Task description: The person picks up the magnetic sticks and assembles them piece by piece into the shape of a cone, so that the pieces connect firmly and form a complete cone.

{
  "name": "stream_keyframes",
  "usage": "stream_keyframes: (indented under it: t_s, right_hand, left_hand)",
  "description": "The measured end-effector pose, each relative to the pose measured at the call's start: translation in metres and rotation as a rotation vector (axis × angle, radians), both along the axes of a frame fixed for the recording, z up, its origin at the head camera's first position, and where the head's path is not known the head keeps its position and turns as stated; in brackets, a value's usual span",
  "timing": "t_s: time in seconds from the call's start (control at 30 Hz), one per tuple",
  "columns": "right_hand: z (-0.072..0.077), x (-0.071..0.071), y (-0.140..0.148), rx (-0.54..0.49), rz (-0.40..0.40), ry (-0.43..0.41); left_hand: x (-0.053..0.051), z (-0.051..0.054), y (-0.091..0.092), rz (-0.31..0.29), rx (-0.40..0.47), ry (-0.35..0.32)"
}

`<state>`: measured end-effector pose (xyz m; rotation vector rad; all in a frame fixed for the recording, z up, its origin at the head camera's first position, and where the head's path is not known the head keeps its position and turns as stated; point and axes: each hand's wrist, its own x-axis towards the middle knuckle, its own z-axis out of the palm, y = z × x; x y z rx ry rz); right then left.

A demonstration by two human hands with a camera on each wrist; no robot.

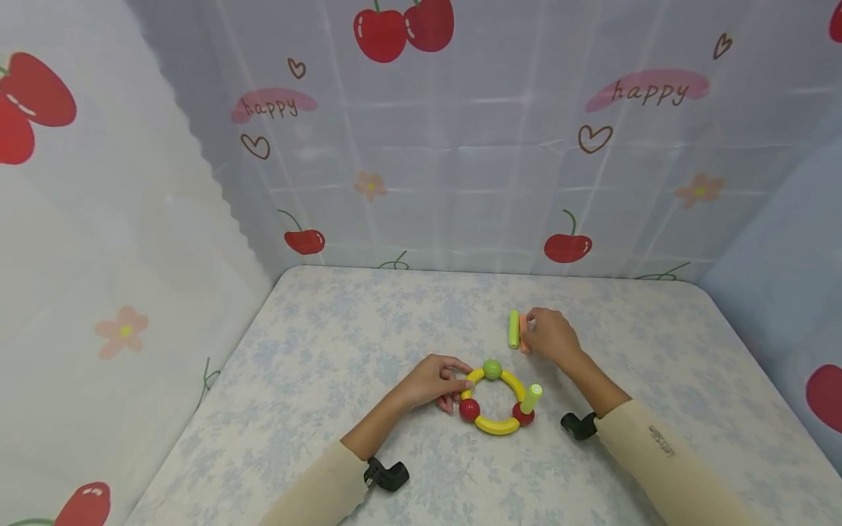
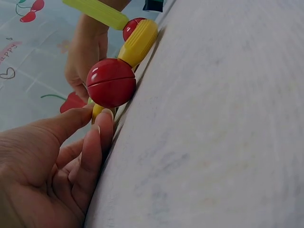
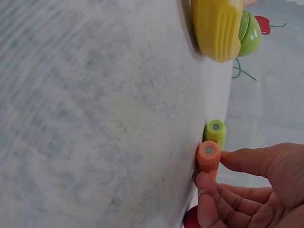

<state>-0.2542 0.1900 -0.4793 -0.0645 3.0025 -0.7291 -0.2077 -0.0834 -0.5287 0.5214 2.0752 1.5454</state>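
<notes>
A ring of yellow curved pieces (image 1: 498,426) and coloured balls lies on the table. It has a green ball (image 1: 492,370) at the far side, a red ball (image 1: 469,410) at left and another red ball (image 1: 522,416) at right. From the right red ball a yellow-green rod (image 1: 531,398) sticks up. My left hand (image 1: 430,380) pinches the ring's left yellow piece between thumb and fingers. Beyond the ring, my right hand (image 1: 551,334) pinches an orange rod (image 3: 208,152) with a grey dot on its end. Beside it lies a loose yellow-green rod (image 1: 514,330).
The table (image 1: 316,321) wears a pale blue-patterned cover. A curtain (image 1: 447,161) printed with cherries and hearts hangs behind its far edge, and similar sheets stand at both sides. Black wrist cameras sit on the left cuff (image 1: 387,475) and right cuff (image 1: 580,426).
</notes>
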Motion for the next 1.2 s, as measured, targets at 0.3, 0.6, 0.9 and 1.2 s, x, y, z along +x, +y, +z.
stream_keyframes:
  t_s: [0.3, 0.6, 0.9, 1.2]
  right_hand:
    - [0.001, -0.004, -0.004, 0.009, -0.037, -0.099]
    - [-0.001, -0.006, -0.004, -0.032, -0.036, -0.145]
    - [-0.004, 0.006, 0.004, -0.148, -0.011, -0.11]
    - [-0.007, 0.019, 0.011, -0.294, -0.01, -0.054]
  left_hand:
    - [0.0, -0.003, 0.001, 0.011, -0.005, 0.018]
    - [-0.001, -0.004, 0.001, 0.008, -0.008, 0.031]
    - [0.0, -0.005, 0.001, 0.01, 0.007, 0.02]
    - [0.001, -0.003, 0.001, 0.015, -0.001, 0.022]
